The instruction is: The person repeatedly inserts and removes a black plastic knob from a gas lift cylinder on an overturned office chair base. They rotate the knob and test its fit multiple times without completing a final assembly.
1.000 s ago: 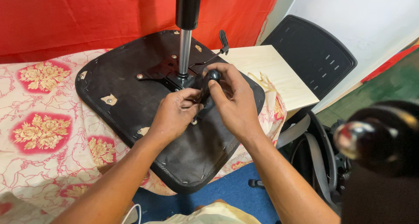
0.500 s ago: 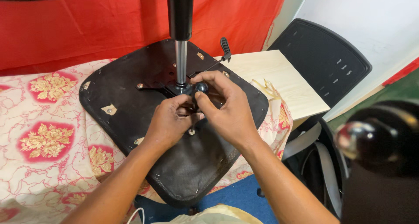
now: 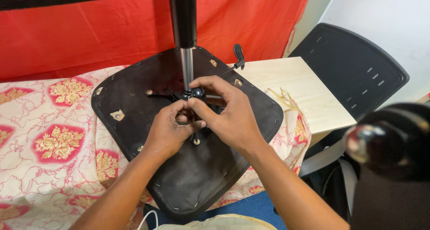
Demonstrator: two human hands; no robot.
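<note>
An upturned black chair seat (image 3: 134, 95) lies on a bed, its metal mechanism plate facing up. A gas-lift column (image 3: 183, 28) rises from the plate's centre, chrome below and black above. A lever with a black paddle handle (image 3: 238, 55) sticks out toward the far right. My left hand (image 3: 168, 129) and my right hand (image 3: 228, 111) meet at the base of the column. Their fingertips pinch a small dark round part (image 3: 197, 93) beside the column. What the fingers hide beneath them I cannot make out.
A floral red-and-cream bedsheet (image 3: 49, 136) covers the bed. A red cloth (image 3: 89, 28) hangs behind. A pale wooden board (image 3: 304, 91) lies to the right, with a black chair backrest (image 3: 349, 68) beyond it. A blurred black caster wheel (image 3: 389, 140) looms close at right.
The view has shifted slightly, so the seat sits lower and more central. Both hands have stayed at the column's base, their fingers drawing closer together around the small part.
</note>
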